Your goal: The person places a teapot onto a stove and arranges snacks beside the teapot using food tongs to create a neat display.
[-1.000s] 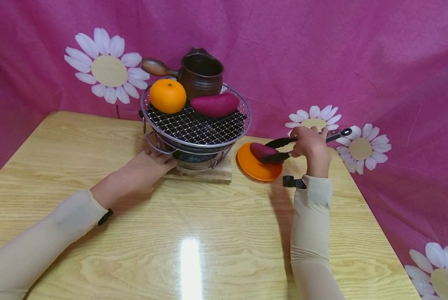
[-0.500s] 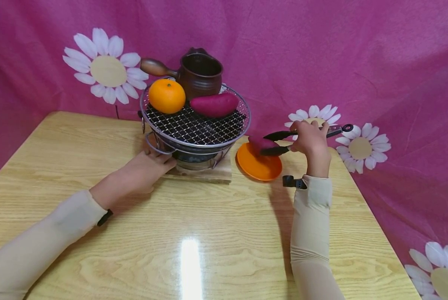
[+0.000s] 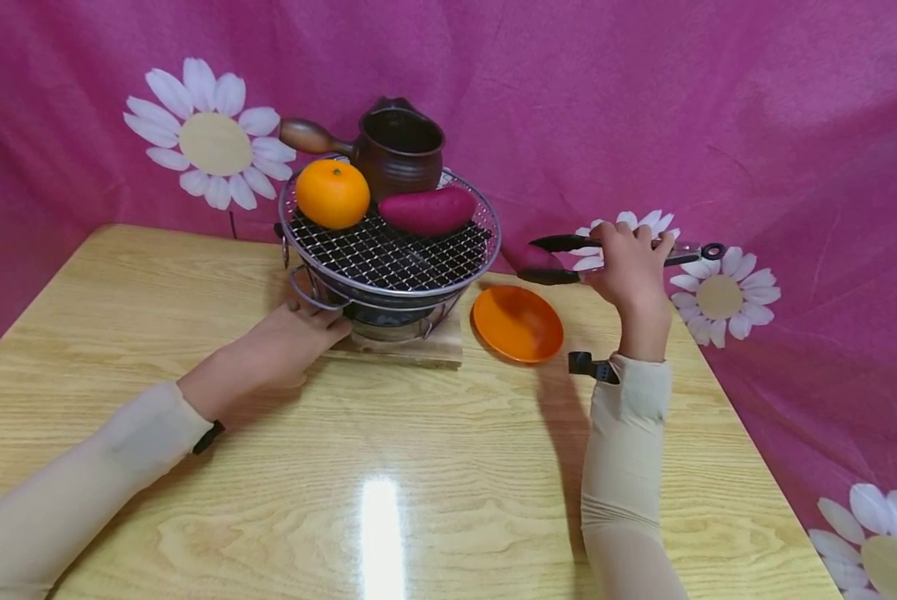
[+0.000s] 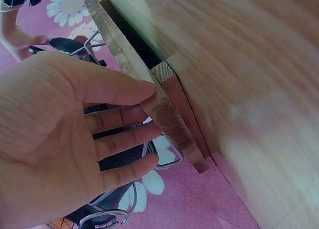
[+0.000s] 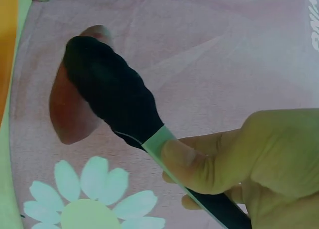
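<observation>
My right hand (image 3: 632, 262) grips a pair of black-tipped tongs (image 3: 564, 243). In the right wrist view, the tongs (image 5: 114, 89) pinch a purple sweet potato (image 5: 75, 112). The sweet potato hangs beyond a small orange plate (image 3: 519, 325), clear of it. My left hand (image 3: 287, 342) is at the front left corner of the wooden board (image 3: 418, 354) under a round tabletop grill (image 3: 396, 283). Its thumb and extended fingers (image 4: 124, 140) rest against the board's corner in the left wrist view. Another purple sweet potato (image 3: 429, 211) lies on the mesh beside an orange mandarin (image 3: 333, 194).
A dark brown pot (image 3: 402, 154) with a wooden side handle stands at the back of the grill. A wire handle (image 3: 309, 292) juts out above my left hand. Behind the wooden table (image 3: 328, 483) hangs a pink cloth (image 3: 568, 108) with white daisies.
The tongs have lifted the small sweet potato up off the orange plate, my right hand rising and shifting slightly right. My left hand has stayed at the board.
</observation>
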Tool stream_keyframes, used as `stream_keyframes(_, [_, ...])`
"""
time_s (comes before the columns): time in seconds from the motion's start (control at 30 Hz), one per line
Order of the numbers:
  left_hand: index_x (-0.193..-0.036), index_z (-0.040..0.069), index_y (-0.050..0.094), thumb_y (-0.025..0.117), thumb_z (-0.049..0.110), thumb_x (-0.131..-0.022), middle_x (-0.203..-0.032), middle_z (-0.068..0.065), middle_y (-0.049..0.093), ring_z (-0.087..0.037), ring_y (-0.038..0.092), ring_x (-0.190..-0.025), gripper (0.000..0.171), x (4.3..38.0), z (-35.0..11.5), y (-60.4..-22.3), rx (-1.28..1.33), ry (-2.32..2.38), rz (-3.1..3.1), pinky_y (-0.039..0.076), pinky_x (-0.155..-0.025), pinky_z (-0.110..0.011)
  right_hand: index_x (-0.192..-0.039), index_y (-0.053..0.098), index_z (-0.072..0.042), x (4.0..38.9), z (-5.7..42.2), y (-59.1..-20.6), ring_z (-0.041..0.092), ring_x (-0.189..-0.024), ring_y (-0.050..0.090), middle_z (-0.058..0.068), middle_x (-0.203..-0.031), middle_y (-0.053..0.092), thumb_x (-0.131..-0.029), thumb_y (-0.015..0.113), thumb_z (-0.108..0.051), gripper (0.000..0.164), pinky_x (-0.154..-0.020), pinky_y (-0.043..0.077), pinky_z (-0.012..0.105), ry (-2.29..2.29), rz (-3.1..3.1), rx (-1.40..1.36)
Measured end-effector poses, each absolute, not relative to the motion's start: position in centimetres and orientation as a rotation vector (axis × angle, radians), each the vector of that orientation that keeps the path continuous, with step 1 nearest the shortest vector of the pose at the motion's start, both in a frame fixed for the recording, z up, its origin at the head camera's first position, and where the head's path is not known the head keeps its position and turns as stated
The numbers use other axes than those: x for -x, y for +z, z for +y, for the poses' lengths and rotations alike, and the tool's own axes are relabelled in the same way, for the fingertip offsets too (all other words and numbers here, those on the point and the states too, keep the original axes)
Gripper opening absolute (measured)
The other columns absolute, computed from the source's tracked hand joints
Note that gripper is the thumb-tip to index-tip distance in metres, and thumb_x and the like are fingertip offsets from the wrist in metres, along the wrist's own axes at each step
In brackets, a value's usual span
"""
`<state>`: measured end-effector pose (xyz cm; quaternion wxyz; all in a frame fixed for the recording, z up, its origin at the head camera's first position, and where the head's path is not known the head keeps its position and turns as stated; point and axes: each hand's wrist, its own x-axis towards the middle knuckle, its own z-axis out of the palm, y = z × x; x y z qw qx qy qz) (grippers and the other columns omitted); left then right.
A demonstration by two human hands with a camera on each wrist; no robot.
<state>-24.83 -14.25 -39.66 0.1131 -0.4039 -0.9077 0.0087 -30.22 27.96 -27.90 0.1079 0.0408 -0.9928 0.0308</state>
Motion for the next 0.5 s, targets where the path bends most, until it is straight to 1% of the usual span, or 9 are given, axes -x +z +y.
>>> stream_keyframes(0.07, [-0.123,0.007,0.059,0.076,-0.007,-0.067,-0.131,-0.018,0.058,-0.041,0.059,-0.114,0.060,24.8,-14.2,-39.6,1.186,0.037,-2.667,0.053,-0.085,-0.055,-0.126,0.053,0.003,29.9,27.8,-27.6,0.056,-0.124,0.039,0.031,-0.122,0.053,-0.084,0.072,-0.010,0.047,-0.113,0.006,0.075,0.082,-2.890,-0.115])
stream_keyframes(0.13, [-0.124,0.007,0.059,0.077,-0.005,-0.067,-0.132,-0.018,0.058,-0.040,0.060,-0.114,0.061,24.7,-14.2,-39.6,1.184,0.045,-2.678,0.053,-0.084,-0.055,-0.125,0.052,0.004,29.6,27.7,-27.3,0.056,-0.125,0.038,0.032,-0.125,0.052,-0.084,0.070,-0.009,0.047,-0.112,0.007,0.073,0.080,-2.855,-0.100])
stream_keyframes(0.27, [-0.125,0.007,0.059,0.078,-0.004,-0.066,-0.133,-0.018,0.058,-0.039,0.062,-0.114,0.063,24.7,-14.1,-39.5,1.181,0.063,-2.693,0.052,-0.081,-0.054,-0.128,0.050,0.006,29.1,27.2,-26.9,0.055,-0.128,0.036,0.033,-0.130,0.051,-0.085,0.071,-0.007,0.050,-0.111,0.007,0.071,0.121,-2.793,-0.071])
stream_keyframes(0.4, [-0.126,0.006,0.059,0.078,-0.004,-0.066,-0.133,-0.019,0.058,-0.040,0.062,-0.115,0.063,24.7,-14.2,-39.5,1.183,0.064,-2.695,0.052,-0.085,-0.055,-0.133,0.050,0.005,28.9,26.9,-26.6,0.054,-0.130,0.035,0.032,-0.131,0.051,-0.086,0.072,-0.004,0.054,-0.112,0.006,0.070,0.178,-2.722,-0.058])
stream_keyframes(0.5, [-0.126,0.006,0.059,0.078,-0.004,-0.066,-0.133,-0.019,0.058,-0.039,0.062,-0.114,0.063,24.6,-14.2,-39.5,1.184,0.064,-2.697,0.052,-0.085,-0.055,-0.137,0.049,0.003,28.9,26.8,-26.6,0.052,-0.130,0.035,0.030,-0.133,0.051,-0.085,0.072,-0.003,0.057,-0.112,0.007,0.069,0.204,-2.670,-0.054])
